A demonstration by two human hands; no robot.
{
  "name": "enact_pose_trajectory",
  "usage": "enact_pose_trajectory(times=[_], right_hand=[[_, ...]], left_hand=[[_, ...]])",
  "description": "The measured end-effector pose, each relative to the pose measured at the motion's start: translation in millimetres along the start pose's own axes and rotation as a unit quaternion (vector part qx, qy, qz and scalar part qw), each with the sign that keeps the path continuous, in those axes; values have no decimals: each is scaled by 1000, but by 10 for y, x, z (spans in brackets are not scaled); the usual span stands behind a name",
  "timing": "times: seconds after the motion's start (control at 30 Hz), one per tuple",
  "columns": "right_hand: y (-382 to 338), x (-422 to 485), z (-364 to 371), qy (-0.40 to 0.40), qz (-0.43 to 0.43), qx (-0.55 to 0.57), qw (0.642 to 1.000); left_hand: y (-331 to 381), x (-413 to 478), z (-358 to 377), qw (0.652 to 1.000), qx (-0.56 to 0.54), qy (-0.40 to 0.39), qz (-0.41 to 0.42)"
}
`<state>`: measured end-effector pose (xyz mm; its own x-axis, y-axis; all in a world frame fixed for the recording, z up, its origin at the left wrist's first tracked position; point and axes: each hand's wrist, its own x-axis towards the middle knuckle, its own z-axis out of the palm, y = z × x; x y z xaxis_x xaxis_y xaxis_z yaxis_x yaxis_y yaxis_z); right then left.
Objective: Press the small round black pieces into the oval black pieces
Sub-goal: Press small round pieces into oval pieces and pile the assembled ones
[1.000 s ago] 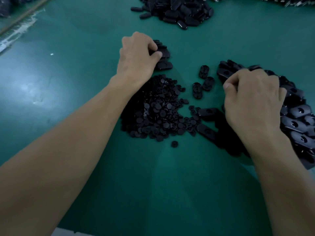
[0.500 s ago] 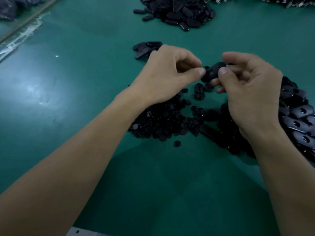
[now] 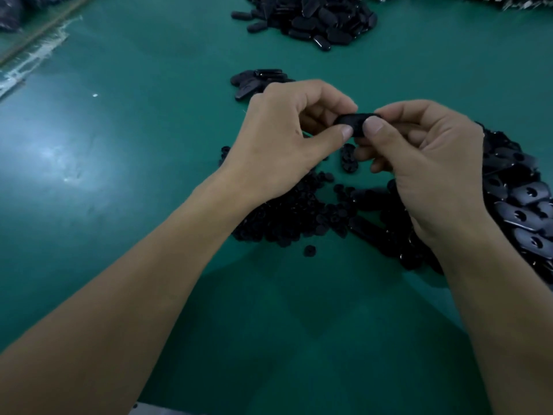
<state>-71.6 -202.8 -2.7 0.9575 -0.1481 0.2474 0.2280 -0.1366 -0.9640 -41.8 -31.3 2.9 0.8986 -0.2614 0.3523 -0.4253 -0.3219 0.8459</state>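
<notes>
One black oval piece (image 3: 356, 122) is held above the table between both hands. My left hand (image 3: 287, 139) pinches its left end with thumb and curled fingers. My right hand (image 3: 419, 151) pinches its right end, thumb on top. Whether a small round piece sits in it is hidden by the thumbs. Below the hands lies a heap of small round black pieces (image 3: 287, 217). A heap of oval black pieces (image 3: 520, 202) with holes lies to the right, partly under my right forearm.
A small stack of oval pieces (image 3: 257, 82) lies just beyond my left hand. A larger heap of oval pieces (image 3: 314, 19) sits at the far edge. One loose round piece (image 3: 309, 250) lies near the front on the green table (image 3: 149, 130).
My left hand left the small stack and my right hand left the right heap; both rose and met. The oval piece now lies level between both thumbs.
</notes>
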Motion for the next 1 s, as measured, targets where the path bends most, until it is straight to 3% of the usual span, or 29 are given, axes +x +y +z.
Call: enact_pose_trajectory(times=[0.47,0.67,0.9,1.0], right_hand=[[16,-17,39,-28,1,16,999],[-6,-10,57,-20,-52,-34,998],[-39,-67,118,-84,-59,1,995],[-27,-59,96,-42,-62,0,997]], left_hand=[[-42,-6,7,993,-107,24,-38],[20,-42,3,997,-66,6,-37],[52,-57,43,998,-51,-26,-38],[39,-44,24,998,-55,-2,-42]])
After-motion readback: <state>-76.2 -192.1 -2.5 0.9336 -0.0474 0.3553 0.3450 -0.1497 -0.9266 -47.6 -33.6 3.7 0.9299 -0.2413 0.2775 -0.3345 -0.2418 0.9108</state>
